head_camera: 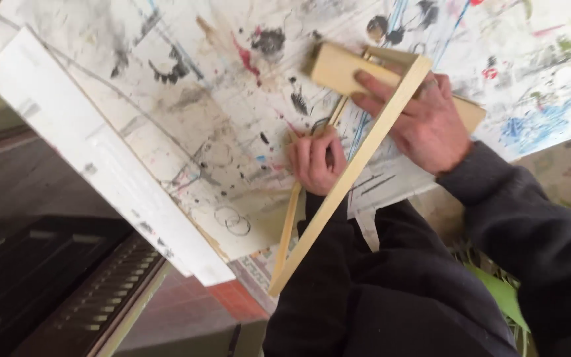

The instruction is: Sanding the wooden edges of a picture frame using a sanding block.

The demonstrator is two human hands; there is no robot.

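My left hand (317, 160) is curled into a near fist around the thinner pale wooden strip (290, 218), pinning it to the paint-stained white work board (186, 112). My right hand (424, 125) lies flat and spread, fingers extended, pressing a pale rectangular wooden block (335, 66) down; this appears to steady the joint. A long pale wooden slat (345, 178) crosses over both hands. Its long axis runs diagonally from the block toward my dark-clothed lap (391, 297), overhanging the board edge.
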